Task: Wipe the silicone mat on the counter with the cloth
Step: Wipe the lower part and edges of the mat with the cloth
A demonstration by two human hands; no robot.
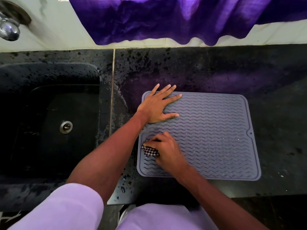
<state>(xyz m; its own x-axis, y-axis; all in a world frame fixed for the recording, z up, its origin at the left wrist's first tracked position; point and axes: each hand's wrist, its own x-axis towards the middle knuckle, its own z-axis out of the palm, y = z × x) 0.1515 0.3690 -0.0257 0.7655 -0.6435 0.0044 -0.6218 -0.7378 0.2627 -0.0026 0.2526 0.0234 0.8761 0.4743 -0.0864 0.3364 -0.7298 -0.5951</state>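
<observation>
Both hands near mat (216, 130) left edge; right (167, 150) clutches cloth (149, 151).

No text, label, brand, number or sign can be read.

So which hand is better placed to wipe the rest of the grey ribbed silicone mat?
The right hand: it already grips the checkered cloth on the grey ribbed silicone mat. The left hand lies flat, steadying it.

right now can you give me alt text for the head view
A right hand presses a checked cloth onto a grey ridged silicone mat on a dark counter, while the left hand lies flat on the mat. A black sink sits left.
</observation>
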